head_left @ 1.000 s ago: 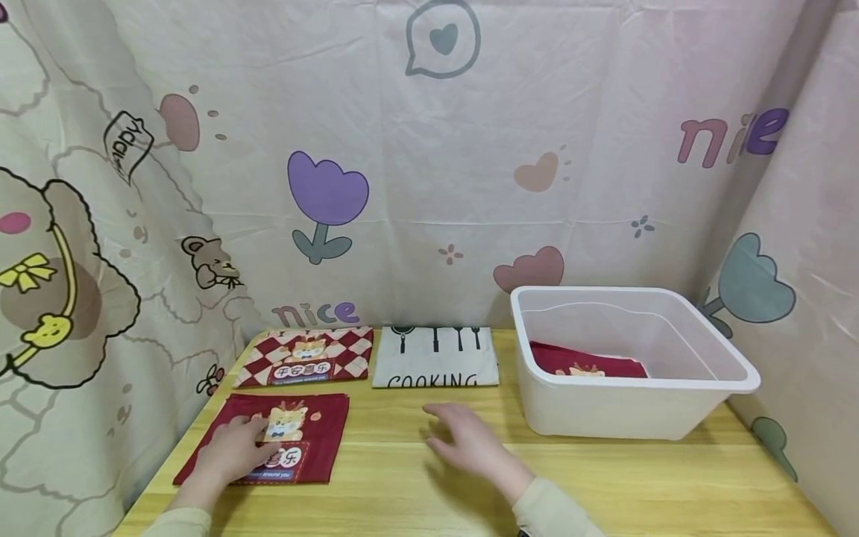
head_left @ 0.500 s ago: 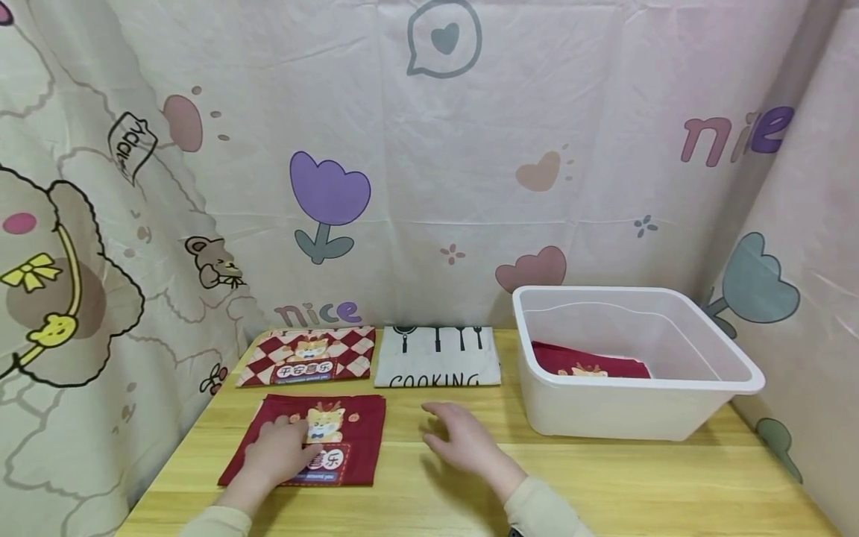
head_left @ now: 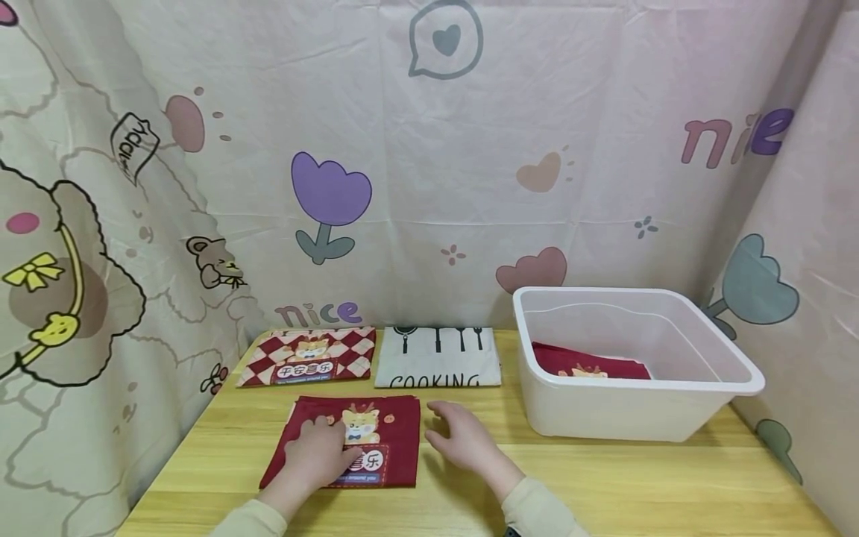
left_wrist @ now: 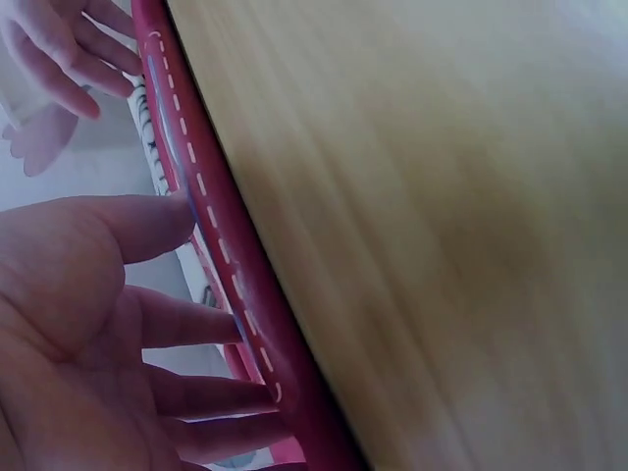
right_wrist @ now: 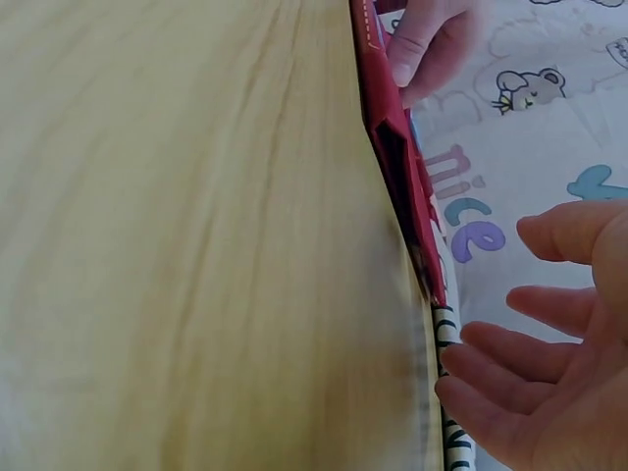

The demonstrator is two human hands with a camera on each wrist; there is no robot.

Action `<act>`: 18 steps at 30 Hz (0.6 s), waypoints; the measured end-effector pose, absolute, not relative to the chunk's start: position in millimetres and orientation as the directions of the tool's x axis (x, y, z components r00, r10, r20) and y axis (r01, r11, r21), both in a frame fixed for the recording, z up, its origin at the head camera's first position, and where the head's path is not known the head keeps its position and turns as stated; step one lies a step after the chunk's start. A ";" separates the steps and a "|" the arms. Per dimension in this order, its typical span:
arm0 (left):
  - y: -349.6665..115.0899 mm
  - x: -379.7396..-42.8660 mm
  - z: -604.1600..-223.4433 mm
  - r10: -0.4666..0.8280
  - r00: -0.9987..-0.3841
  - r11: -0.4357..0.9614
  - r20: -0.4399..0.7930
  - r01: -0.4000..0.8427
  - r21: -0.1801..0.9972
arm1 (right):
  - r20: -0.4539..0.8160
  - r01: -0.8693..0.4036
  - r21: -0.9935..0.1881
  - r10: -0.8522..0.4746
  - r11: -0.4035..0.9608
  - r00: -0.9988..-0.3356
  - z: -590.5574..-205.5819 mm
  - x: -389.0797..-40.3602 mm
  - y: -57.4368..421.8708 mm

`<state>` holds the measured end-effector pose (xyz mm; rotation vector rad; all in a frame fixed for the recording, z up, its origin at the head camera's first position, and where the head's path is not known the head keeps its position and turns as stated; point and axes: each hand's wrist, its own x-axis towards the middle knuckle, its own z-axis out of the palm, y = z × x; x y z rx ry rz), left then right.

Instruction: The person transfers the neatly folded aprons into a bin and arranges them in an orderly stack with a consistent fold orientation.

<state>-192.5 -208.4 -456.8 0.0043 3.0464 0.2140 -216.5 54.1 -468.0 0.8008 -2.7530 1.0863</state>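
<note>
A folded dark red cloth [head_left: 396,455] with a cartoon animal print lies flat on the table in the head view. My left hand [head_left: 315,451] rests on its left half, fingers spread and covering part of the print. In the left wrist view, the fingers of that left hand [left_wrist: 88,324] lie against the red cloth [left_wrist: 211,186], seen nearly edge-on. Just off the cloth's right edge is my right hand [head_left: 466,440], fingers loosely extended and holding nothing. The right wrist view has this right hand [right_wrist: 549,363] apart from the cloth [right_wrist: 392,118], whose layers gape slightly.
Behind lie a red-and-cream checkered folded cloth [head_left: 352,358] and a white folded cloth [head_left: 436,362] printed "COOKING". A white plastic bin [head_left: 604,410] stands at right, with another red cloth [head_left: 550,359] inside. A printed curtain [head_left: 416,186] encloses the wooden table [head_left: 604,492].
My left hand has slid the red cloth rightward across the table, from the left side to near my right hand. The right hand has barely moved.
</note>
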 end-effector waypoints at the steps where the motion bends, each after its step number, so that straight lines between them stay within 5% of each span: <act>1: -206.7 -192.2 -456.3 0.014 -0.996 0.990 -0.086 0.002 0.142 | 0.251 -0.488 -0.622 -0.435 0.612 -0.865 -468.0 -216.5 54.3; 11: -221.5 -192.2 -445.5 0.120 -0.993 0.948 -0.003 0.114 0.296 | 0.177 -0.370 -0.785 -0.391 0.497 -0.903 -470.5 -217.9 55.7; 18: -243.2 -196.0 -436.8 0.071 -0.997 0.895 0.027 0.076 0.440 | 0.114 -0.260 -0.900 -0.386 0.350 -0.915 -472.1 -219.7 59.7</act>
